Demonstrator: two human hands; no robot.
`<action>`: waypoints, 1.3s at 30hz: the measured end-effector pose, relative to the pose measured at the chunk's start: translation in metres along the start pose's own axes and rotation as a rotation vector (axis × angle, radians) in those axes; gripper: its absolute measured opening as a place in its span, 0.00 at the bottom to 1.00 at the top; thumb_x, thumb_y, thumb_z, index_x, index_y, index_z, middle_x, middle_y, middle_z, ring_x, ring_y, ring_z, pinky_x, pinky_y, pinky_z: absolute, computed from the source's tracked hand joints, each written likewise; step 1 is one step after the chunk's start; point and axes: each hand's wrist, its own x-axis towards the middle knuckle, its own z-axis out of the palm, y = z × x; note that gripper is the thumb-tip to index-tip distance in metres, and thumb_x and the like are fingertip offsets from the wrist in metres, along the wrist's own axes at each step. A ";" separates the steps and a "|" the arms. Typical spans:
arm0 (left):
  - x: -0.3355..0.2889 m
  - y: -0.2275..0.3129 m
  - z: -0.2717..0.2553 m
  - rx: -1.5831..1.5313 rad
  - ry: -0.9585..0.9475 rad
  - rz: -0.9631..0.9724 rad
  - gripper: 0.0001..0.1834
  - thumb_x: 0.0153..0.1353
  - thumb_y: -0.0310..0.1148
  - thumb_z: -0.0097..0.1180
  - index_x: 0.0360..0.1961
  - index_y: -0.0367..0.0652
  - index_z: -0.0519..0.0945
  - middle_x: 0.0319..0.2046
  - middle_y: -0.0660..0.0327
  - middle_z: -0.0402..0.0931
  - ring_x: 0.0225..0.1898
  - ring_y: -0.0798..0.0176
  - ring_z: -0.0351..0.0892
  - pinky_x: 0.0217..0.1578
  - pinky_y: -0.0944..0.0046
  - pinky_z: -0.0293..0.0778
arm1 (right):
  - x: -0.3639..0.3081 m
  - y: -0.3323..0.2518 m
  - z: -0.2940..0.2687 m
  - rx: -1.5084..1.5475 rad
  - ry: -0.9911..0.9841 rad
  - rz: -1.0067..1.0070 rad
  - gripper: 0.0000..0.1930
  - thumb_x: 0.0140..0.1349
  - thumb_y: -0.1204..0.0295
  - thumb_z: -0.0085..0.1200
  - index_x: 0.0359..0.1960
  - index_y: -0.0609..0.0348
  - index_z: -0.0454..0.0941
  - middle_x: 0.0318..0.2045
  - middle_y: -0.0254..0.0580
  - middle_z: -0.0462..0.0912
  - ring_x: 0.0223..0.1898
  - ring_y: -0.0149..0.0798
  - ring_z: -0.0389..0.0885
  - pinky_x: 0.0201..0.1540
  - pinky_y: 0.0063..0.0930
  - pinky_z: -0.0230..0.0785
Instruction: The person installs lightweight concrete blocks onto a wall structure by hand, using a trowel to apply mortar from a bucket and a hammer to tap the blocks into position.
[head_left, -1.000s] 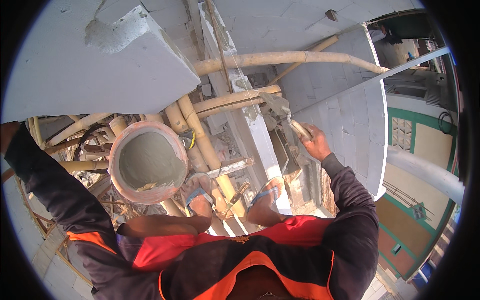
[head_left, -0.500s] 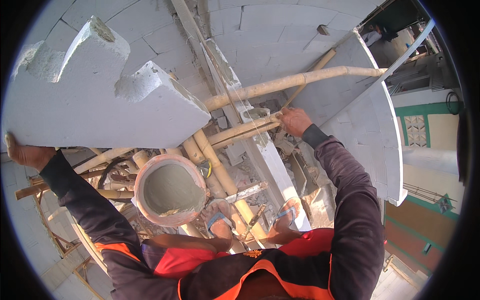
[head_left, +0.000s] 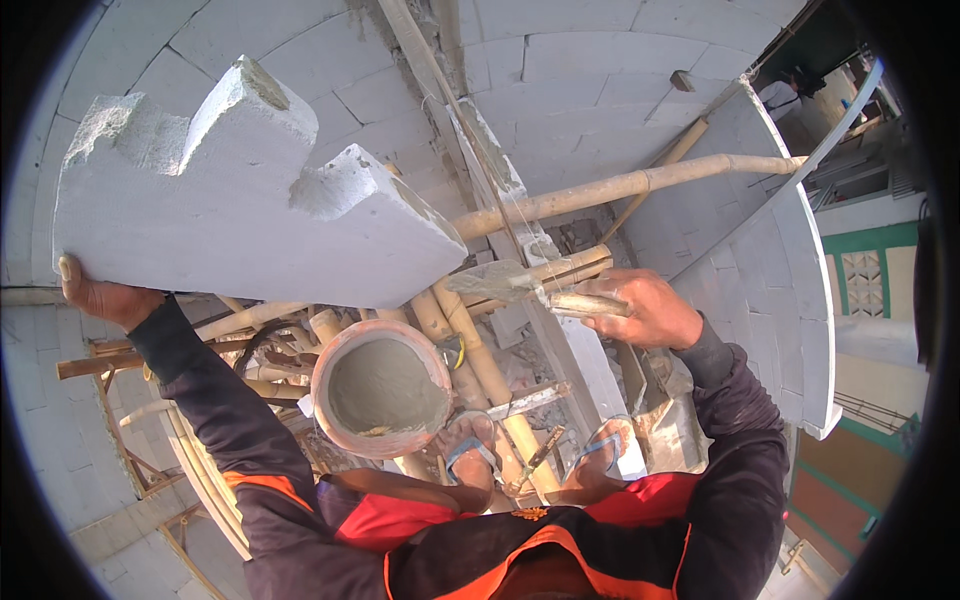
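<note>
A large white aerated-concrete block (head_left: 240, 220), its upper edge broken into jagged notches, fills the left side ahead of me. My left hand (head_left: 110, 292) grips its lower left corner, thumb on the front face; the other fingers are partly hidden. In my right hand (head_left: 645, 310) is the wooden handle of a trowel (head_left: 495, 281). The trowel's grey blade points left, above the bamboo poles and close to the block's right corner. Below the block stands a round reddish bucket (head_left: 322, 385) of wet grey mortar (head_left: 385, 385), touched by neither hand.
Bamboo poles (head_left: 620, 190) cross in front of me. My sandalled feet (head_left: 475, 450) rest on bamboo near a narrow white wall top (head_left: 600, 390). A taut string (head_left: 515, 190) runs by an upright post. White block walls (head_left: 590, 55) rise ahead and to the right; rubble lies below.
My right hand has drawn back towards me with the trowel, away from the bamboo. The whole view has shifted, and my left hand keeps its hold on the block's corner.
</note>
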 end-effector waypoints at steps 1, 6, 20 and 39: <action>-0.001 -0.001 0.001 -0.058 -0.024 -0.036 0.32 0.58 0.54 0.60 0.53 0.37 0.79 0.51 0.47 0.78 0.53 0.48 0.79 0.54 0.48 0.75 | 0.008 -0.013 0.022 0.011 -0.012 -0.063 0.25 0.59 0.60 0.59 0.57 0.59 0.81 0.40 0.52 0.85 0.41 0.56 0.84 0.45 0.48 0.76; -0.010 0.001 0.011 -0.023 -0.005 0.024 0.36 0.57 0.55 0.62 0.55 0.34 0.79 0.52 0.45 0.78 0.56 0.48 0.78 0.55 0.48 0.75 | 0.051 -0.067 0.145 0.152 -0.150 -0.173 0.20 0.61 0.62 0.60 0.51 0.61 0.82 0.36 0.53 0.84 0.39 0.58 0.84 0.41 0.50 0.76; -0.034 0.020 0.051 -0.039 -0.165 -0.012 0.48 0.51 0.57 0.62 0.66 0.32 0.72 0.59 0.45 0.76 0.60 0.47 0.78 0.60 0.50 0.76 | 0.056 -0.085 0.185 0.133 -0.179 -0.035 0.19 0.68 0.58 0.55 0.40 0.66 0.82 0.29 0.61 0.84 0.34 0.62 0.85 0.38 0.55 0.75; -0.030 0.026 0.059 -0.067 -0.297 -0.023 0.54 0.45 0.60 0.65 0.70 0.37 0.68 0.61 0.44 0.73 0.62 0.45 0.76 0.61 0.46 0.78 | 0.065 -0.096 0.213 -0.092 0.013 -0.173 0.17 0.57 0.71 0.55 0.47 0.67 0.81 0.26 0.57 0.85 0.29 0.56 0.88 0.31 0.55 0.78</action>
